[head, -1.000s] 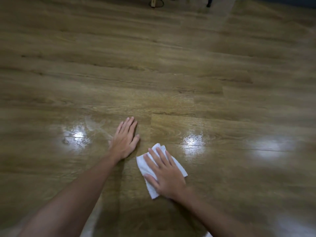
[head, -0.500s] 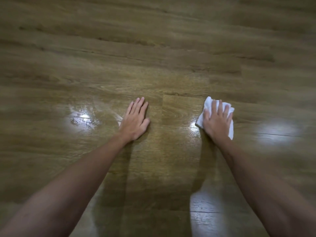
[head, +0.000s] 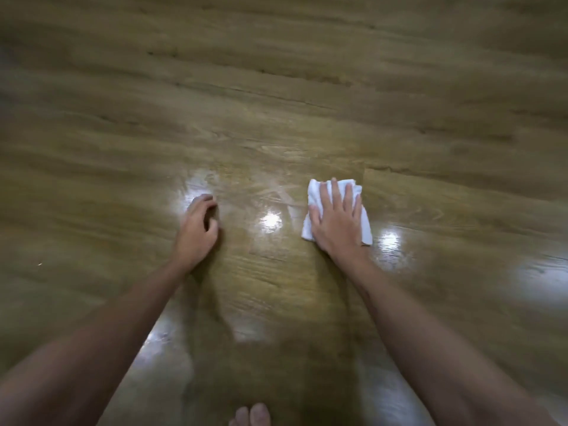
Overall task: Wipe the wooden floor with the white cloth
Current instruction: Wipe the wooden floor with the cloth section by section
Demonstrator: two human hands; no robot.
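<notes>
Your right hand [head: 336, 222] lies flat on the cloth [head: 313, 192], palm down and fingers spread, pressing it against the floor [head: 276, 87] rather than gripping it. The cloth is a crumpled white wad; its far edge shows past your fingertips, and its left and right edges show on either side of your palm, with the middle hidden beneath the hand.

Your left hand [head: 198, 230] is well to the left of the cloth, holding nothing. Its fingers are curled loosely inward, neither closed in a fist nor laid flat, and whether the knuckles or fingertips touch the boards cannot be told through the blur.

Between that hand and the cloth the floor is glossy, with a bright spot of reflected light [head: 270, 219] about midway. Another bright spot sits just right of the cloth, and a broader glare lies farther right still. A paler sheen shows beyond your left hand.

On the near side of the cloth, at the bottom edge of the view, your bare toes [head: 250, 415] rest on the boards between your forearms.
</notes>
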